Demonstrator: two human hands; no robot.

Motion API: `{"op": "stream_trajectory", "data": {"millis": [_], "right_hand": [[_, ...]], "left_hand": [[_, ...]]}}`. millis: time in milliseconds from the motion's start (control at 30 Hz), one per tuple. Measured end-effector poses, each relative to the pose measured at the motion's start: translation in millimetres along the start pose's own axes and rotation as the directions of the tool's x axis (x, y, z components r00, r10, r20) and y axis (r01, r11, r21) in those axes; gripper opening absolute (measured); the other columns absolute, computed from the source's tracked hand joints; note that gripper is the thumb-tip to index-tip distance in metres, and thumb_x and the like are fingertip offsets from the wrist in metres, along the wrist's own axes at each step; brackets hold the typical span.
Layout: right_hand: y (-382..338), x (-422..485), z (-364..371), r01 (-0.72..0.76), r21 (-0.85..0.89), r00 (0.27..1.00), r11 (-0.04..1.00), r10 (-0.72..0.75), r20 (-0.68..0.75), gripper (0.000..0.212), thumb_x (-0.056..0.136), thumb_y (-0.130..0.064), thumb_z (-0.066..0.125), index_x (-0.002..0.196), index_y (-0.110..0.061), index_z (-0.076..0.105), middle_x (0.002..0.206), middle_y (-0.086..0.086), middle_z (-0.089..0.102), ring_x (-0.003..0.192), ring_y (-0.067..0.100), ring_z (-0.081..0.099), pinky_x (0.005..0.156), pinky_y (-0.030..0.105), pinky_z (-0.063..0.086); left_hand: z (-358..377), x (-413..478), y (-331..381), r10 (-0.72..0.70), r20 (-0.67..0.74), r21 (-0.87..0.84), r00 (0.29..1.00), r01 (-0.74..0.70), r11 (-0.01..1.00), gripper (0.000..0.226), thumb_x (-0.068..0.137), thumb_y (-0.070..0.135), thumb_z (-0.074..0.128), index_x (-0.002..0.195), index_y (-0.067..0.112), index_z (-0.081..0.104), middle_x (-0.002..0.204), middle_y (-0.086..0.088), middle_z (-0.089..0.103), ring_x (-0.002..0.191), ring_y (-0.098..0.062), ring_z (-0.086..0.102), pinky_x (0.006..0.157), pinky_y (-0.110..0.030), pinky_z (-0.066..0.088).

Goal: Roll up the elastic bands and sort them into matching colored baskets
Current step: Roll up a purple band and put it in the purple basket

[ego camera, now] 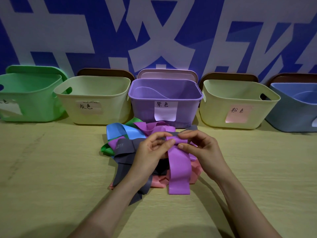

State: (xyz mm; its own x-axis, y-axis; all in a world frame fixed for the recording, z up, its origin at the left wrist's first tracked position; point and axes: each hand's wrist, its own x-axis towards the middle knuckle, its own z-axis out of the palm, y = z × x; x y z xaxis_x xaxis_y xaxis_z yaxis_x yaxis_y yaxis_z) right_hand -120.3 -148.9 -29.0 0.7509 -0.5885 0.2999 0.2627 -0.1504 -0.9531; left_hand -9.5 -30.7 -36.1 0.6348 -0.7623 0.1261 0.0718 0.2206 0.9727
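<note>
Your left hand [151, 148] and right hand [200, 148] meet over the middle of the table [51, 169]. The fingers of both are curled. Each hand pinches the top end of a purple elastic band [178, 169] between thumb and fingertips, and that end is turned over into a small roll between your two thumbs. The rest of the band runs flat toward 6 o'clock, with its lower end lying on the tan tabletop.

A loose pile of bands lies under and around your hands:
- A grey band [125, 158] spreads from 9 o'clock down to 7, passing beneath your left wrist.
- A pink band [161, 182] shows at 6, under the purple one you hold.
- A blue band [118, 131] loops at 10.
- A green band [106, 149] peeks out at 9, at the pile's left edge.
- A second purple band [154, 127] is bunched at 12, just in front of the purple basket [145, 103].

Five baskets stand in a row along the wall:
- The green basket [29, 97] is far out at 10.
- A cream basket labelled 灰色 [96, 93] is at 11.
- The purple basket, labelled 紫色, is at 12.
- A cream basket with a pink note reading 粉色 [217, 107] is at 1.
- The blue basket [291, 114] is at 2.

A pink lid [167, 74] leans behind the purple basket, against the blue-and-white wall [205, 31].
</note>
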Motion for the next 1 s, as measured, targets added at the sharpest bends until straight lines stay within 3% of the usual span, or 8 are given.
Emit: {"op": "stream_trajectory", "data": {"millis": [67, 167, 333, 500, 700, 800, 900, 1000], "right_hand": [[-1, -1, 2, 0.004, -0.019, 1.0, 1.0, -0.004, 0.009, 0.033, 0.073, 0.009, 0.071, 0.099, -0.011, 0.067, 0.091, -0.006, 0.073, 0.089, 0.006, 0.065, 0.076, 0.017, 0.05], [-1, -2, 3, -0.073, 0.028, 0.997, 0.997, 0.073, 0.016, 0.05, 0.071, -0.002, 0.073, 0.117, -0.016, 0.059, 0.085, -0.004, 0.067, 0.081, 0.01, 0.064, 0.074, 0.019, 0.051], [1, -3, 4, -0.16, 0.021, 0.985, 0.987, 0.158, 0.065, 0.051, 0.068, -0.004, 0.075, 0.116, -0.016, 0.061, 0.072, 0.001, 0.062, 0.074, 0.019, 0.06, 0.068, 0.025, 0.052], [0, -3, 2, -0.146, 0.027, 0.988, 0.989, 0.145, 0.045, 0.038, 0.071, -0.01, 0.072, 0.108, -0.012, 0.064, 0.068, -0.004, 0.058, 0.067, 0.008, 0.057, 0.065, 0.019, 0.05], [-1, -2, 0, -0.183, 0.044, 0.982, 0.982, 0.18, 0.055, 0.026, 0.086, -0.032, 0.065, 0.094, -0.007, 0.066, 0.075, 0.007, 0.062, 0.07, 0.019, 0.054, 0.063, 0.023, 0.046], [2, -1, -2, -0.143, 0.025, 0.989, 0.989, 0.142, 0.034, 0.015, 0.084, -0.028, 0.067, 0.089, -0.014, 0.069, 0.083, 0.012, 0.061, 0.074, 0.022, 0.05, 0.066, 0.029, 0.043], [0, -1, -1, -0.147, 0.141, 0.989, 0.979, 0.146, 0.013, 0.011, 0.081, -0.022, 0.066, 0.086, -0.013, 0.067, 0.078, 0.004, 0.066, 0.066, 0.013, 0.056, 0.06, 0.021, 0.047], [-1, 0, -1, -0.105, 0.16, 0.994, 0.982, 0.11, -0.027, 0.011, 0.078, -0.018, 0.063, 0.086, -0.011, 0.065, 0.075, -0.001, 0.069, 0.063, 0.007, 0.058, 0.057, 0.017, 0.048]], "left_hand": [[1, 1, 0, 0.012, -0.03, -0.024, 0.999, -0.013, 1.0, 0.022, 0.075, 0.022, 0.069, 0.096, 0.015, 0.067, 0.087, -0.006, 0.069, 0.083, -0.019, 0.066, 0.073, -0.029, 0.055], [-1, 2, -1, 0.042, -0.094, -0.044, 0.995, -0.046, 0.998, 0.023, 0.074, 0.02, 0.07, 0.096, 0.015, 0.065, 0.09, -0.005, 0.069, 0.087, -0.02, 0.064, 0.083, -0.039, 0.051], [-2, 2, 0, 0.083, -0.079, -0.031, 0.993, -0.086, 0.996, 0.021, 0.074, 0.016, 0.072, 0.095, 0.018, 0.068, 0.098, -0.003, 0.068, 0.095, -0.018, 0.06, 0.093, -0.045, 0.047], [-4, 2, -1, 0.096, -0.042, -0.025, 0.994, -0.097, 0.995, 0.025, 0.076, -0.003, 0.07, 0.092, 0.017, 0.068, 0.092, 0.004, 0.069, 0.087, -0.008, 0.062, 0.082, -0.023, 0.051], [-2, -1, 3, 0.102, 0.024, 0.005, 0.994, -0.102, 0.995, 0.029, 0.077, -0.01, 0.067, 0.089, 0.016, 0.069, 0.083, 0.009, 0.072, 0.08, -0.003, 0.063, 0.075, -0.015, 0.05], [0, -2, 3, 0.103, 0.051, -0.004, 0.993, -0.103, 0.995, 0.038, 0.079, -0.011, 0.066, 0.1, 0.02, 0.068, 0.094, 0.009, 0.072, 0.088, -0.004, 0.064, 0.078, -0.017, 0.049], [1, -1, -3, 0.026, 0.064, -0.02, 0.998, -0.025, 0.999, 0.043, 0.08, -0.003, 0.07, 0.112, 0.024, 0.06, 0.098, -0.001, 0.067, 0.084, -0.012, 0.064, 0.078, -0.023, 0.052], [2, 0, -8, -0.034, 0.064, 0.039, 0.997, 0.031, 0.999, 0.031, 0.076, 0.016, 0.075, 0.104, 0.008, 0.063, 0.093, -0.011, 0.066, 0.085, -0.016, 0.063, 0.084, -0.037, 0.05]]}}
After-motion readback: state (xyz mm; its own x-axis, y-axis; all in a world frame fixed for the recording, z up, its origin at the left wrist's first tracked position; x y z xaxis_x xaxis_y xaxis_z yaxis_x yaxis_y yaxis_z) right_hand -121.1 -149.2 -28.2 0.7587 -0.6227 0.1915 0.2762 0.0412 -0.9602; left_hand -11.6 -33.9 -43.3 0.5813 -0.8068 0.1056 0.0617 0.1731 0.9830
